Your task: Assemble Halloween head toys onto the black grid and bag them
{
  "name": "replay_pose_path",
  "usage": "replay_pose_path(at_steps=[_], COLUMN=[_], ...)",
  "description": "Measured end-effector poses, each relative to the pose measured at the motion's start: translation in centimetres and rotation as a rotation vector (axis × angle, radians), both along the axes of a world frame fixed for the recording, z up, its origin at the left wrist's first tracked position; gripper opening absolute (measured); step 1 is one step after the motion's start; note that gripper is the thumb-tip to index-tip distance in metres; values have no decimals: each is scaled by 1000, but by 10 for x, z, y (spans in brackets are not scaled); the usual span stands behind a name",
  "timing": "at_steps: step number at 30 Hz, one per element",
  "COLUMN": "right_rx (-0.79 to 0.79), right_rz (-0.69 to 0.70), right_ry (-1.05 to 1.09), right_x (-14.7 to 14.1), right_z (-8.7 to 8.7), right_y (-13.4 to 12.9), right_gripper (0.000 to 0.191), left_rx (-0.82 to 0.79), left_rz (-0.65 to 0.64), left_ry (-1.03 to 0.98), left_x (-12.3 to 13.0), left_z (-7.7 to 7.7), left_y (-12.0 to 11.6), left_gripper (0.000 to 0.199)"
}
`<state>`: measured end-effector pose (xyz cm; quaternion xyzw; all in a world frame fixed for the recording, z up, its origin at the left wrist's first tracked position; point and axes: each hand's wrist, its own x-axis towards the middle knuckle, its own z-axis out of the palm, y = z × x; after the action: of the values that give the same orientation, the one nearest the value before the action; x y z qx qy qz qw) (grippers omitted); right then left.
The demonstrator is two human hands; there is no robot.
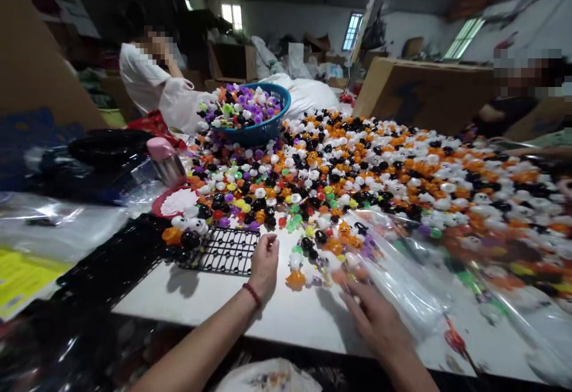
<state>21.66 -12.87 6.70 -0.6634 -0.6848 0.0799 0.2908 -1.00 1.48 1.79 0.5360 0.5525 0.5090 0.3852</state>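
The left hand (264, 264) was at the right end of the black grid tray (235, 252), near left on the white worktop (192, 302), fingers curled — whether its grip held anything could not be told. The blurred right hand (378, 317) was by the small figures (308, 246) lying right of the tray; whether its grip was closed on one could not be told either. Farther off, a blue basket (254, 136) stood left of a broad heap (402, 171).

White tabletop (201, 299): heaped small plastic figures (402, 162), black grid tray (230, 253), clear plastic bag (409, 288).
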Motion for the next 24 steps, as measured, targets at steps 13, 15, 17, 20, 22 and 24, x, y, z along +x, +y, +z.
replay_pose_path(at_steps=[13,15,17,20,22,24], right_rx=[12,-39,-67,-76,-44,22], right_rz=[89,99,124,146,123,96], right_ry=[-457,-463,-440,-379,-279,-42], right_x=[-105,-114,-118,-115,-108,-99], right_z=[32,25,19,16,16,17], right_y=[241,265,279,282,272,251], right_gripper=[22,22,21,32,44,48], left_rx=[218,230,267,266,158,21], left_rz=[-94,-83,-65,-38,-39,-69], left_ry=[682,695,624,271,-56,-321], left_x=[-9,-10,-13,-16,-16,-14], left_z=[11,9,8,11,16,24], left_y=[70,72,73,77,78,77], left_gripper=[38,37,39,36,35,39])
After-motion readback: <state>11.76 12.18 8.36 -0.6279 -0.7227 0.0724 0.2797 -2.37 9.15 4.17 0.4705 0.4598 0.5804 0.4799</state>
